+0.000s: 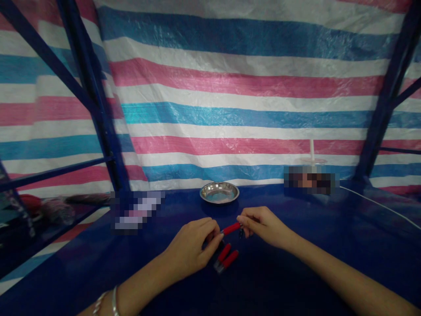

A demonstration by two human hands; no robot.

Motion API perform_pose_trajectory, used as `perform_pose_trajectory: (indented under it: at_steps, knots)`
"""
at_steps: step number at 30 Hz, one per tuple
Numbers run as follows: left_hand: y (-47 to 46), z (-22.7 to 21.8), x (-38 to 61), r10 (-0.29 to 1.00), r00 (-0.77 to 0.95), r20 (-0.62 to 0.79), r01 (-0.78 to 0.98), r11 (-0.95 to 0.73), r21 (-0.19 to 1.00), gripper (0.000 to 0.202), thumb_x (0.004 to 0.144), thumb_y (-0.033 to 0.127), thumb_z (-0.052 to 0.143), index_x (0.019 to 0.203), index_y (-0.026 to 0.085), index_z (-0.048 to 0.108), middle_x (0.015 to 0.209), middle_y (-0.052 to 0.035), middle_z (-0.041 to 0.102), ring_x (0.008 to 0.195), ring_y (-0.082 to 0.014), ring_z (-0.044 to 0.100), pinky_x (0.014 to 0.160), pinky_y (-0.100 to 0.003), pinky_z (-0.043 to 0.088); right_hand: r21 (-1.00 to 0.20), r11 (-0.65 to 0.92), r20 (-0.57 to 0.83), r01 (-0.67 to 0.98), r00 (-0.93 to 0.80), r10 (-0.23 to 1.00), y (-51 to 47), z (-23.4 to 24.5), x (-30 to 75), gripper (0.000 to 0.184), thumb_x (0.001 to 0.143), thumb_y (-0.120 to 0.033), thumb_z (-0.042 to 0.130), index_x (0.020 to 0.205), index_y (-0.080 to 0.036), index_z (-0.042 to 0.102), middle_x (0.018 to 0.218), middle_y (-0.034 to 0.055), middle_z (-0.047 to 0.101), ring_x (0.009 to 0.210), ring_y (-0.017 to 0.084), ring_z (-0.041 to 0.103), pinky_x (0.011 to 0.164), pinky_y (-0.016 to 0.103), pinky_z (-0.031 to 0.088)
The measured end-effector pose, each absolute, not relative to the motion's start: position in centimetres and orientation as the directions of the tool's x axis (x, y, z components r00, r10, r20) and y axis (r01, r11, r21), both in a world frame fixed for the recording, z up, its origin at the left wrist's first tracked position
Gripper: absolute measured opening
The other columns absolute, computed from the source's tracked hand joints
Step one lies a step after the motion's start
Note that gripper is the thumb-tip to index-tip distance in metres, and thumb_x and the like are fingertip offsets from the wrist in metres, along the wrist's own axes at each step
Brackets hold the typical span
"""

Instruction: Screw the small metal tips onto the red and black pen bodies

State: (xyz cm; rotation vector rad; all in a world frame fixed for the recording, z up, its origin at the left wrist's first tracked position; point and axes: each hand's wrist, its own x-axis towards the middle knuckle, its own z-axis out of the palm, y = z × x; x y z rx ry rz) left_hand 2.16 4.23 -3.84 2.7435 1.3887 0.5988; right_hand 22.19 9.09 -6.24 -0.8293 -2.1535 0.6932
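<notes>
Between my two hands a slim red stick-shaped item [231, 228] is held just above the blue table, tilted up to the right. The fingers of my left hand [200, 241] are closed on its lower left end. At the other end, the thumb and fingertips of my right hand [259, 224] pinch it. Something small and dark shows under the right fingertips, too small to name. Below the hands lie two similar red items with greyish ends, a left one [225, 252] and a right one [229, 260], close together. The exact kind of these red items does not show.
A shallow round metal dish [219, 202] stands on the blue tabletop [276, 281] beyond the hands. Blurred-out things lie at the left and back right, beside a cup with a straw [312, 151]. A white cable [371, 200] runs right. Blue frame posts and striped sheeting surround the table.
</notes>
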Motion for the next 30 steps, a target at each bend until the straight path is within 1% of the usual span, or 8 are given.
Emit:
perform_pose_trajectory:
  at_steps: [4,9,11,14,20,22,27,30]
  knots:
    - [4.37,-4.07,1.99,0.762,0.546,0.349,0.775,-0.617,0.137,0.023,0.084,0.03,0.033,0.074,0.016,0.05,0.07,0.0014,0.051,0.065,-0.0072,0.045,0.059,-0.017,0.033,-0.694,0.641,0.41,0.327,-0.553,0.725,8.92,-6.0,22.27,0.039,0.084,-0.039,0.036,0.062,-0.011,0.051,0.056,0.0021,0.054,0.052,0.007,0.048,0.051,0.017,0.035]
    - [4.49,-4.0,1.84,0.763,0.531,0.368,0.782,-0.609,0.135,0.024,0.084,0.031,0.032,0.075,0.017,0.048,0.071,0.0012,0.051,0.066,-0.0075,0.046,0.06,-0.018,0.034,-0.734,0.604,0.385,0.311,-0.542,0.747,8.53,-5.42,22.34,0.023,0.08,-0.033,0.046,0.075,-0.011,0.054,0.062,0.0024,0.057,0.056,0.009,0.051,0.053,0.018,0.035]
    - [4.47,-3.99,1.86,0.754,0.537,0.379,0.776,-0.617,0.13,0.024,0.085,0.031,0.031,0.076,0.017,0.048,0.073,0.001,0.051,0.067,-0.0075,0.046,0.06,-0.018,0.034,-0.722,0.612,0.396,0.322,-0.533,0.748,8.46,-5.28,22.35,0.021,0.079,-0.03,0.046,0.075,-0.011,0.054,0.063,0.0023,0.056,0.057,0.009,0.051,0.053,0.018,0.035]
    - [4.39,-3.95,1.96,0.746,0.545,0.383,0.771,-0.625,0.123,0.023,0.085,0.03,0.031,0.077,0.017,0.048,0.075,0.0011,0.052,0.068,-0.0073,0.047,0.061,-0.018,0.035,-0.684,0.652,0.424,0.326,-0.55,0.72,8.52,-5.28,22.4,0.024,0.082,-0.03,0.042,0.07,-0.011,0.053,0.063,0.0024,0.056,0.058,0.009,0.051,0.056,0.018,0.036]
    - [4.23,-3.88,1.95,0.729,0.566,0.385,0.758,-0.644,0.104,0.023,0.085,0.029,0.031,0.078,0.017,0.049,0.075,0.0008,0.051,0.067,-0.0072,0.047,0.061,-0.018,0.035,-0.626,0.696,0.44,0.35,-0.579,0.687,8.81,-5.7,22.46,0.043,0.086,-0.038,0.031,0.061,-0.011,0.052,0.059,0.0018,0.053,0.057,0.008,0.049,0.058,0.018,0.036]
    - [4.19,-3.96,1.9,0.717,0.569,0.404,0.751,-0.652,0.099,0.022,0.085,0.028,0.03,0.078,0.017,0.048,0.075,0.0008,0.051,0.067,-0.0072,0.046,0.061,-0.017,0.035,-0.624,0.693,0.439,0.36,-0.572,0.692,8.85,-5.76,22.4,0.044,0.087,-0.039,0.029,0.062,-0.011,0.052,0.06,0.0016,0.053,0.058,0.008,0.049,0.058,0.018,0.036]
    - [4.19,-4.14,1.89,0.707,0.557,0.435,0.751,-0.653,0.098,0.021,0.085,0.028,0.032,0.077,0.017,0.048,0.074,0.0007,0.051,0.066,-0.0071,0.046,0.059,-0.017,0.035,-0.627,0.688,0.468,0.365,-0.531,0.707,8.83,-5.76,22.21,0.035,0.086,-0.038,0.034,0.069,-0.012,0.05,0.064,0.0011,0.053,0.06,0.008,0.049,0.057,0.017,0.036]
    - [4.26,-4.21,1.95,0.708,0.552,0.441,0.756,-0.648,0.094,0.021,0.084,0.028,0.033,0.076,0.017,0.049,0.072,0.001,0.051,0.064,-0.0069,0.046,0.058,-0.017,0.035,-0.608,0.705,0.477,0.366,-0.542,0.692,8.79,-5.92,22.2,0.041,0.087,-0.038,0.03,0.064,-0.012,0.05,0.061,0.0014,0.053,0.058,0.007,0.049,0.057,0.017,0.036]
